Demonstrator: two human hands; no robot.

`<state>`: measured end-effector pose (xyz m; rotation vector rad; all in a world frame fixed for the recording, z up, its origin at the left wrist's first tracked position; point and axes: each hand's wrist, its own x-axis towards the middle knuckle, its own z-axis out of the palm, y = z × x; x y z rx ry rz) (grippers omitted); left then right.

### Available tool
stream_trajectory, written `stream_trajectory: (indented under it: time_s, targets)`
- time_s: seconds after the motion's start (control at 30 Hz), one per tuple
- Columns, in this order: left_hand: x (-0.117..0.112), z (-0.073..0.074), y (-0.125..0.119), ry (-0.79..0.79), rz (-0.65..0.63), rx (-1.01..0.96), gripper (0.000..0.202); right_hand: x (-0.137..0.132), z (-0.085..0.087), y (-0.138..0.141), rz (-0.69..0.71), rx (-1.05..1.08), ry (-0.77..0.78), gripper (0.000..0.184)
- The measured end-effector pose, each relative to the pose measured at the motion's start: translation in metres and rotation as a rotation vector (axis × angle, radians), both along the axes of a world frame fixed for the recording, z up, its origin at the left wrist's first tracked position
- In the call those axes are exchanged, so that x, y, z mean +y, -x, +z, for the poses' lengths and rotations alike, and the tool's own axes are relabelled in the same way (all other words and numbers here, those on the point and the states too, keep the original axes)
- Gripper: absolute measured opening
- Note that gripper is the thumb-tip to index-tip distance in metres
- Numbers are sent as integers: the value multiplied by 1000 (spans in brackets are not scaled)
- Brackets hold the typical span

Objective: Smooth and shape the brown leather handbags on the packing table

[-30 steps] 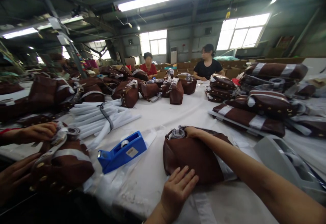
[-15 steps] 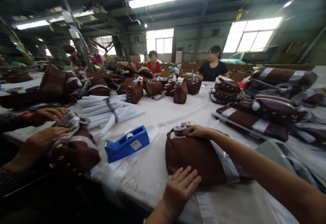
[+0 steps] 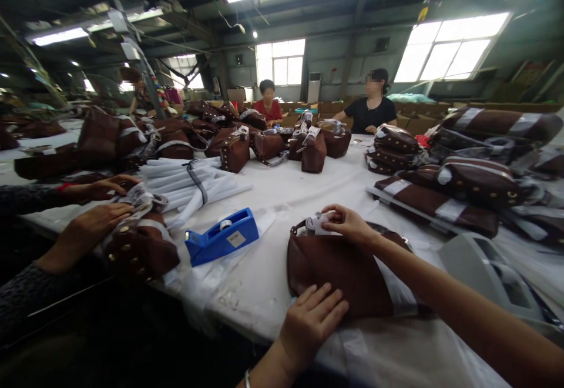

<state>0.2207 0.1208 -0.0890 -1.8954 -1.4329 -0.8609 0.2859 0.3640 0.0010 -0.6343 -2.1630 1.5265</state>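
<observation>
A brown leather bag [image 3: 339, 267] lies flat on the white table [image 3: 282, 211] in front of me. My left hand [image 3: 311, 320] rests flat on the bag's near edge, fingers spread. My right hand [image 3: 346, 221] reaches over the bag's far end and pinches the plastic-wrapped strap bundle [image 3: 315, 223] at its top. A clear tape band [image 3: 396, 291] crosses the bag's right side.
A blue tape dispenser [image 3: 222, 236] sits left of the bag, a grey dispenser [image 3: 493, 270] to the right. A co-worker's hands [image 3: 94, 217] hold a studded brown bag [image 3: 141, 247] at left. White rolls [image 3: 194, 185] and piles of brown bags [image 3: 453, 182] surround; two people sit at the far side.
My right hand has shifted left and closed its fingers on the wrapped strap bundle. My left hand stayed on the bag. The co-worker's hands moved over their bag.
</observation>
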Motion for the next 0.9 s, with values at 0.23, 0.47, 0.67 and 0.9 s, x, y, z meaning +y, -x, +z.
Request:
stream_trajectory:
  time_s: [0.23,0.47,0.67,0.9]
  targets:
    - [0,1,-4,5,-7,-23,28,-18,15,2,-167,237,-174,43]
    - [1,5,-7,38,-14,-1,30,-39,49,1,-110,430,-303,29]
    - [-2,3,0,42,-106,-105,24,-90,23,-66,122,315,-670,20]
    - [-5,-9,2,43,-41,-392,27,-123,-49,-112,160,288,-786,36]
